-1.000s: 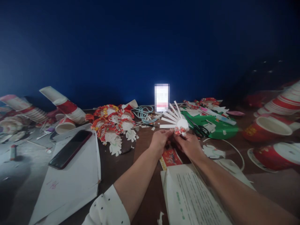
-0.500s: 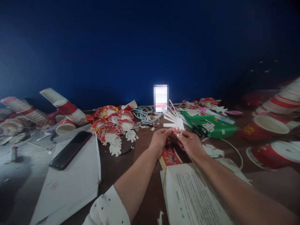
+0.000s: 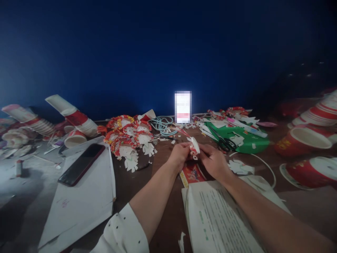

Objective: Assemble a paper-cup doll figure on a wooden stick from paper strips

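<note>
My left hand (image 3: 180, 154) and right hand (image 3: 214, 162) pinch the small red-and-white cut paper-cup piece (image 3: 194, 148) above the brown table (image 3: 158, 165); fingers closed on it. I judge gentle, even pressure best; thin strips tear easily.

A small paper-cup craft piece (image 3: 195, 147), white with a red patterned band, is held up off the desk (image 3: 163, 225) between both hands. It looks folded or bunched into a compact, narrow form standing roughly upright, its white top edge curling over at the upper end and the red printed part lower down, partly hidden by fingers (image 3: 190, 149). The left hand (image 3: 180, 154) pinches it from its left side and the right hand (image 3: 214, 161) from its right, thumbs and fingertips meeting around its lower half. It hangs just above a red printed paper scrap (image 3: 191, 174) lying on the desk.
</note>
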`<state>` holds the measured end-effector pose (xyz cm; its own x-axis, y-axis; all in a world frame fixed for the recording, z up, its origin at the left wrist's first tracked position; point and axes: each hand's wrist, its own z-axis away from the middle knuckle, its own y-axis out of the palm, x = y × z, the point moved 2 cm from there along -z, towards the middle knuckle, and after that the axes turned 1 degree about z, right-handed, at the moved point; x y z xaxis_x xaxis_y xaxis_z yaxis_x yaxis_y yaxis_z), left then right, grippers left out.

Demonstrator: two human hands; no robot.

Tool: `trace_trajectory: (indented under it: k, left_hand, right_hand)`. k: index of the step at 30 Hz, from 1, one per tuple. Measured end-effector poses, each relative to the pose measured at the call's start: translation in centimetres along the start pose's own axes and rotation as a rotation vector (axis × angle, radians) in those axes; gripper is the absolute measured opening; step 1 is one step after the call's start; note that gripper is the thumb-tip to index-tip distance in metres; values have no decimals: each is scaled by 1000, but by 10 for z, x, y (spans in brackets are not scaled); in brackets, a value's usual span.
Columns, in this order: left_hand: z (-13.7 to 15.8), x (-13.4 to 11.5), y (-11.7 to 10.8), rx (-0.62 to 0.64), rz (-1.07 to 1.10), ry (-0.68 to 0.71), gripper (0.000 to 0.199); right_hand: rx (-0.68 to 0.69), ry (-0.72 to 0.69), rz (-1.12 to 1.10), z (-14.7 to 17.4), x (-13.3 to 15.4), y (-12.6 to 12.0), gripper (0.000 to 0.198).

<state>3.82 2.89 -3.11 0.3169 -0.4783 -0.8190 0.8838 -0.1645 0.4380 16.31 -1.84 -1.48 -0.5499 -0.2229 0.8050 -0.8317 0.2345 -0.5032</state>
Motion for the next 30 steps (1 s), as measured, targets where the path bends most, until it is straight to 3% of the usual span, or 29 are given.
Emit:
trace_trajectory:
  k: [7, 12, 17, 30]
  left_hand:
    - [1, -1, 1, -42, -21, 14, 21]
    - [7, -6, 4, -115, -8, 14, 14]
    - [10, -9, 4, -132, 3, 20, 19]
    - [7, -6, 2, -128, 29, 56, 36]
  right_hand:
    - [-1, -21, 49, 2, -4, 3, 31]
    - [-9, 171, -102, 1, -5, 4, 21]
    - [54, 414, -380, 3, -5, 8, 31]
    - [64, 519, -571, 0, -5, 10, 38]
